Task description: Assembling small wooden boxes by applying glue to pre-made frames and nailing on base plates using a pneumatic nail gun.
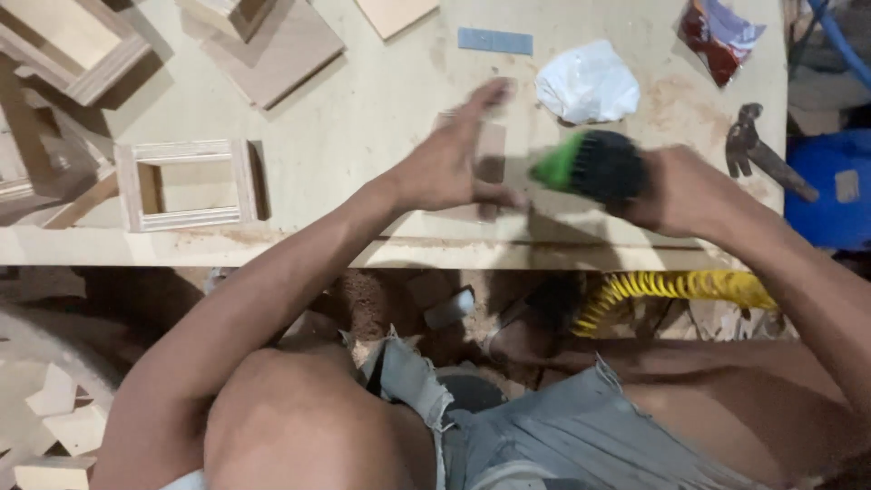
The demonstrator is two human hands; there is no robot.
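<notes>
My left hand reaches over the plywood workbench, fingers spread and blurred, hovering above a small flat wooden piece. It holds nothing. My right hand grips a black and green pneumatic tool, whose green end points left toward my left hand. A yellow coiled air hose hangs below the bench edge under that hand.
A small open wooden box frame lies at the bench's left. More wooden frames and boards sit at the back left. A crumpled white bag, a grey nail strip, a red packet and pincers lie at the right.
</notes>
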